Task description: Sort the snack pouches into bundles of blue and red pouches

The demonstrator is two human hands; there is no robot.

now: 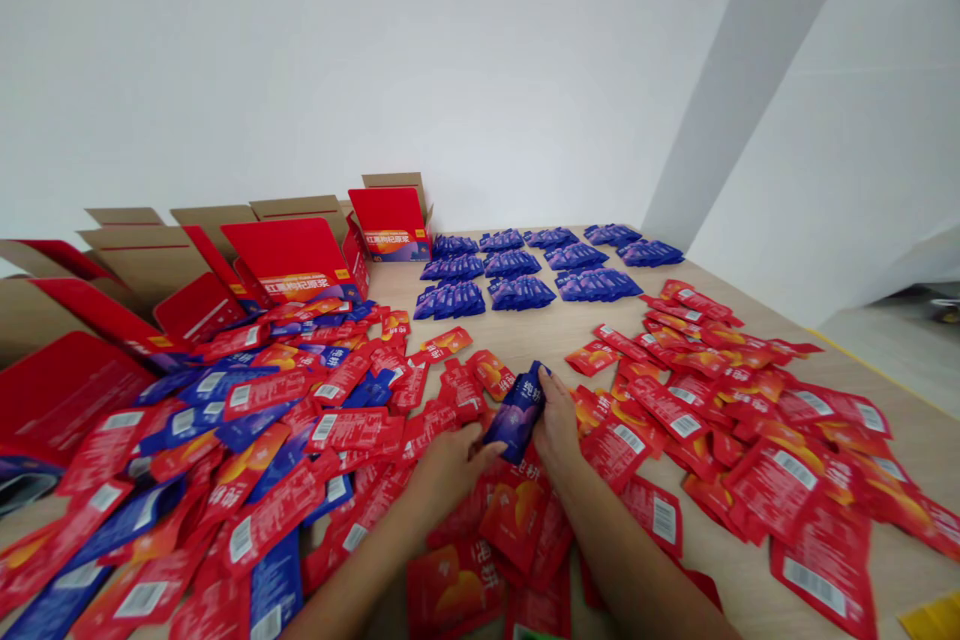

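A blue pouch (517, 412) is held tilted between both hands above the red pouches in the middle. My left hand (452, 468) has its thumb and fingers closed on the pouch's lower left end. On the right side, near the pouch's upper end, my right hand (556, 420) is closed around its edge. Below and between my forearms lie red pouches (514, 520) printed with orange fruit. Mixed red and blue pouches (281, 400) are heaped to the left. Another heap of red pouches (750, 420) covers the right side.
Overlapping rows of blue pouches (521, 292) lie at the back of the wooden table (517, 331). Open red cartons (289, 255) stand at the back left, with another red carton (390, 220) beside the rows. A yellow item (930, 619) lies at the lower right corner.
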